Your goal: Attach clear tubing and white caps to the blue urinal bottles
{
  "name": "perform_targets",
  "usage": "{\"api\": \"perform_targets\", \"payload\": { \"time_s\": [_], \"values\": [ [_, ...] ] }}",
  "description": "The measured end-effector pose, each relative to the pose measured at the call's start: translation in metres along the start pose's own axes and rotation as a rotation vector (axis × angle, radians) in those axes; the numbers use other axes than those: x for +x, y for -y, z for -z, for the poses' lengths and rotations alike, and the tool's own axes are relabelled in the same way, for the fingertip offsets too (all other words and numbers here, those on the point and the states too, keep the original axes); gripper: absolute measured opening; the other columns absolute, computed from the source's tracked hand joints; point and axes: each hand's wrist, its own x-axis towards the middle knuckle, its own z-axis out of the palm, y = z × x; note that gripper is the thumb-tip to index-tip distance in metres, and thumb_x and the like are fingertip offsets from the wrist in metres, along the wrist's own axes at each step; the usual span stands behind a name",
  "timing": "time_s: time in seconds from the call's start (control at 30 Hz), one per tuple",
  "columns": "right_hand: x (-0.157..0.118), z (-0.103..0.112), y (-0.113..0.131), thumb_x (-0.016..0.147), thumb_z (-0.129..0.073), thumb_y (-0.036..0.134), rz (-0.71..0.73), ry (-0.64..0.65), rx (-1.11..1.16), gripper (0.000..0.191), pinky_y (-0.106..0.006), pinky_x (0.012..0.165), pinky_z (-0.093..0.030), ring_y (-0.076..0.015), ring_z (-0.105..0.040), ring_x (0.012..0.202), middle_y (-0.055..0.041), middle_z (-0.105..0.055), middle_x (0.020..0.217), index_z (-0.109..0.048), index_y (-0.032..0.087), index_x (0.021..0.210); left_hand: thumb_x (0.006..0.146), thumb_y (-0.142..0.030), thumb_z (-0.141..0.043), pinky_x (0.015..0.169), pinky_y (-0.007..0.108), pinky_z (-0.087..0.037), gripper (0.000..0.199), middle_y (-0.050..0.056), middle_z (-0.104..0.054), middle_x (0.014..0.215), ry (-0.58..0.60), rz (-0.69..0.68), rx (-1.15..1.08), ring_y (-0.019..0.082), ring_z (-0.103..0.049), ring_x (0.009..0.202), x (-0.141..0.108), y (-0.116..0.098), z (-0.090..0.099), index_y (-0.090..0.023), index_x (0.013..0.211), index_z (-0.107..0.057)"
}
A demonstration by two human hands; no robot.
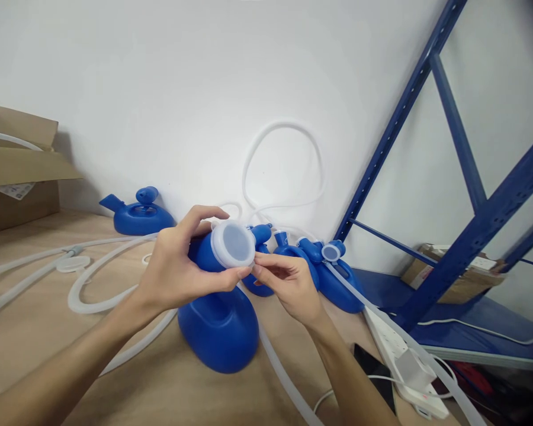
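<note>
A blue plastic urinal bottle stands tilted on the table in front of me. Its mouth is covered by a translucent white lid that faces up toward me. My left hand is wrapped around the neck and lid, with the thumb along the lid's lower edge and the fingers over the top. At the lid's right edge, my right hand pinches the rim between thumb and fingertips. The exact spot under the right fingertips is hidden.
Several more blue bottles stand behind to the right, another at the back left. Clear hoses loop across the table. A loose lid, cardboard box, power strip, phone and blue shelf frame surround the area.
</note>
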Motion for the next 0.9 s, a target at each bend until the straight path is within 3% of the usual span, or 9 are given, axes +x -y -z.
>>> {"api": "perform_targets", "payload": {
  "time_s": [0.17, 0.27, 0.43, 0.53, 0.6, 0.63, 0.7, 0.8, 0.9],
  "values": [
    [-0.001, -0.002, -0.003, 0.079, -0.086, 0.05, -0.045, 0.04, 0.038, 0.029, -0.029, 0.056, -0.068, -0.0206, -0.079, 0.073, -0.0041, -0.084, 0.091, -0.086, 0.025, 0.093, 0.069, -0.047, -0.082, 0.065, 0.027, -0.052, 0.059, -0.002, -0.07, 0.078, -0.026, 0.013, -0.015, 0.022, -0.072, 0.078, -0.002, -0.004, 0.001, -0.023, 0.116, -0.054],
    [-0.001, -0.006, -0.004, 0.08, -0.085, 0.053, -0.048, 0.008, 0.018, 0.033, -0.031, 0.057, -0.069, -0.0204, -0.078, 0.069, -0.0046, -0.084, 0.089, -0.086, 0.023, 0.094, 0.068, -0.048, -0.082, 0.062, 0.027, -0.052, 0.059, -0.002, -0.07, 0.078, -0.053, 0.03, -0.04, 0.02, -0.071, 0.072, -0.002, -0.006, 0.001, -0.024, 0.114, -0.055],
    [-0.001, -0.005, 0.002, 0.09, -0.078, 0.042, 0.135, -0.076, -0.139, 0.021, -0.034, 0.07, -0.07, -0.0235, -0.081, 0.084, -0.0056, -0.085, 0.097, -0.086, 0.024, 0.098, 0.07, -0.054, -0.083, 0.058, 0.027, -0.051, 0.062, -0.001, -0.072, 0.082, -0.033, 0.087, -0.095, 0.017, -0.066, 0.064, 0.002, -0.008, 0.002, -0.024, 0.117, -0.056],
    [-0.002, 0.001, 0.008, 0.092, -0.075, 0.035, 0.222, -0.064, -0.275, 0.021, -0.034, 0.079, -0.069, -0.025, -0.08, 0.099, -0.007, -0.083, 0.109, -0.083, 0.025, 0.109, 0.075, -0.058, -0.08, 0.068, 0.029, -0.055, 0.058, 0.002, -0.074, 0.093, 0.018, 0.085, -0.088, 0.022, -0.07, 0.079, 0.003, -0.008, -0.001, -0.024, 0.116, -0.059],
    [-0.002, 0.004, 0.011, 0.091, -0.077, 0.035, 0.208, 0.015, -0.31, 0.036, -0.033, 0.079, -0.069, -0.0249, -0.079, 0.104, -0.0072, -0.081, 0.119, -0.075, 0.026, 0.126, 0.078, -0.059, -0.078, 0.077, 0.032, -0.056, 0.055, 0.003, -0.075, 0.102, 0.085, 0.059, -0.074, 0.025, -0.071, 0.091, 0.003, -0.007, -0.005, -0.023, 0.116, -0.061],
    [-0.002, 0.006, 0.012, 0.091, -0.077, 0.036, 0.183, 0.068, -0.323, 0.043, -0.032, 0.078, -0.069, -0.0244, -0.079, 0.103, -0.0067, -0.081, 0.118, -0.071, 0.026, 0.133, 0.079, -0.06, -0.078, 0.081, 0.034, -0.056, 0.056, 0.004, -0.075, 0.105, 0.124, 0.042, -0.072, 0.026, -0.071, 0.095, 0.003, -0.007, -0.007, -0.023, 0.117, -0.062],
    [-0.001, 0.009, 0.013, 0.094, -0.074, 0.035, 0.126, 0.13, -0.348, 0.036, -0.029, 0.075, -0.068, -0.0224, -0.081, 0.094, -0.0044, -0.082, 0.107, -0.071, 0.025, 0.129, 0.08, -0.063, -0.076, 0.09, 0.037, -0.056, 0.062, 0.007, -0.074, 0.116, 0.191, 0.017, -0.083, 0.028, -0.07, 0.104, 0.003, -0.004, -0.009, -0.022, 0.123, -0.062],
    [0.003, 0.019, 0.009, 0.096, -0.071, 0.039, 0.1, 0.001, -0.302, 0.02, -0.026, 0.062, -0.066, -0.0186, -0.079, 0.068, -0.0011, -0.079, 0.084, -0.075, 0.021, 0.103, 0.081, -0.07, -0.07, 0.1, 0.041, -0.054, 0.086, 0.015, -0.066, 0.138, 0.282, 0.035, -0.067, 0.034, -0.065, 0.122, 0.004, 0.0, -0.007, -0.019, 0.147, -0.051],
    [0.01, 0.033, 0.001, 0.092, -0.073, 0.048, 0.142, -0.228, -0.192, 0.027, -0.025, 0.053, -0.064, -0.0157, -0.073, 0.053, -0.0008, -0.077, 0.082, -0.072, 0.021, 0.094, 0.084, -0.07, -0.067, 0.091, 0.039, -0.057, 0.097, 0.015, -0.07, 0.132, 0.461, 0.076, 0.014, 0.033, -0.069, 0.113, 0.007, 0.006, 0.001, -0.02, 0.162, -0.035]
  ]
}}
